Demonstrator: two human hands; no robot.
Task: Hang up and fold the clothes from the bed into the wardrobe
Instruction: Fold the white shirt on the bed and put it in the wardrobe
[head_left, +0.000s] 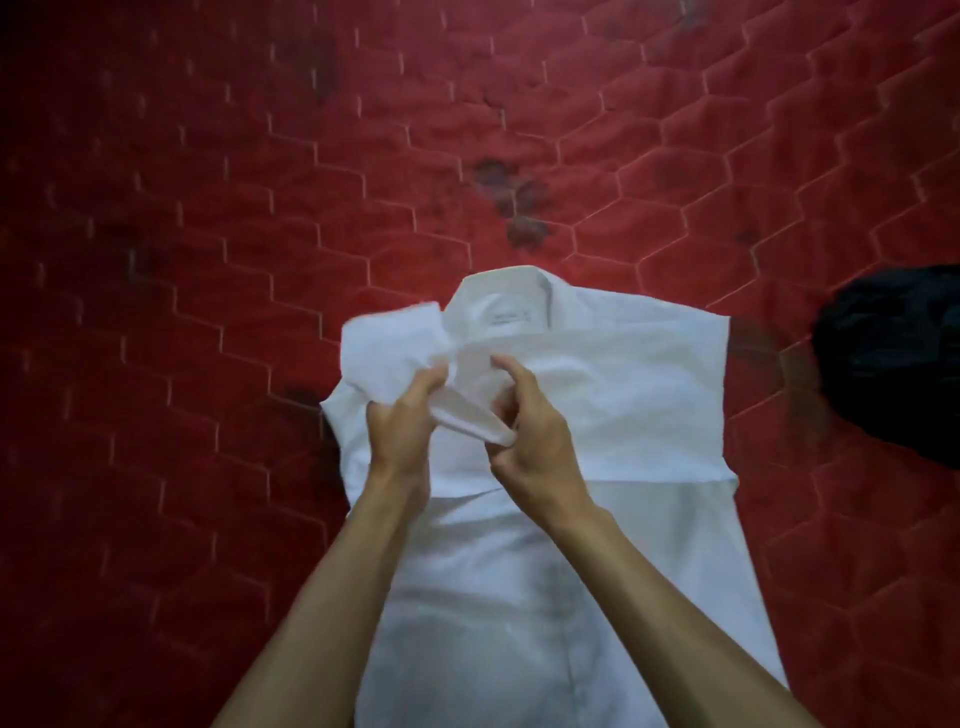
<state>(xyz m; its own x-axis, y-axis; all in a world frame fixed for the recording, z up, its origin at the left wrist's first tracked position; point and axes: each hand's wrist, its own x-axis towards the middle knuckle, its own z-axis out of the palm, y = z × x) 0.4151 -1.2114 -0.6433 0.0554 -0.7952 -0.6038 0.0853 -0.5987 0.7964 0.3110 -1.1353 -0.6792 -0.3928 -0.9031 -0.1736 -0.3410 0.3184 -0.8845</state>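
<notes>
Both hands are on the cloth here. The left hand has its fingers curled round a bunched sleeve, and the right hand pinches the narrow end of that same sleeve, which looks like the cuff, just above the chest of the white shirt.

The danger, as I read it, is the bunching. That sleeve is crumpled, and if it goes down like that, a lump gets folded into the packet and creases set in. A hard tug with either hand could also drag the body sideways across the bed and undo the fold on the right side. And the lower half runs out of view towards the person, so I can't tell how straight the hem lies. A crooked hem would mean a crooked final fold.

Now the shirt itself. It lies flat on the red quilted bed with the collar at the far end, standing up a little. The right side is turned in with a clean straight edge, while the left side is loose and rumpled. The fabric is thin, white and soft, so it creases easily. A dark garment waits well apart at the right edge of the bed.
</notes>
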